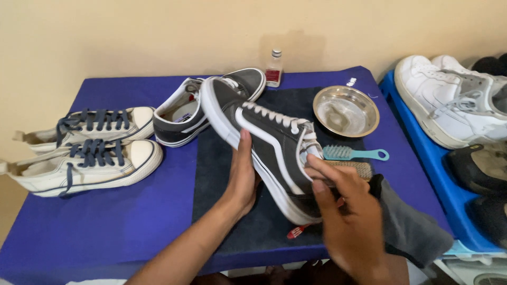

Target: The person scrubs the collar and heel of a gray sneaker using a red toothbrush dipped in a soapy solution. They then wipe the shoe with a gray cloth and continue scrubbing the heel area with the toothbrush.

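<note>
Left hand (pixel 244 177) cups the sole of a dark grey sneaker (pixel 264 142), thumb up its sidewall; right hand (pixel 346 216) grips the heel end, fingers curled. Sneaker is tilted on edge above the dark mat (pixel 222 211), left of the steel bowl (pixel 346 111). Judged light, canvas soft, rubber sole stiff: hold by the sole. Both forearms reach in from below.

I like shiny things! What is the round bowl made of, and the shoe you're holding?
Bowl: looks like polished metal, since it reflects light. Shoe, held by the left hand and right hand: dark matte upper, probably canvas or suede; white sole looks rubbery.
</note>
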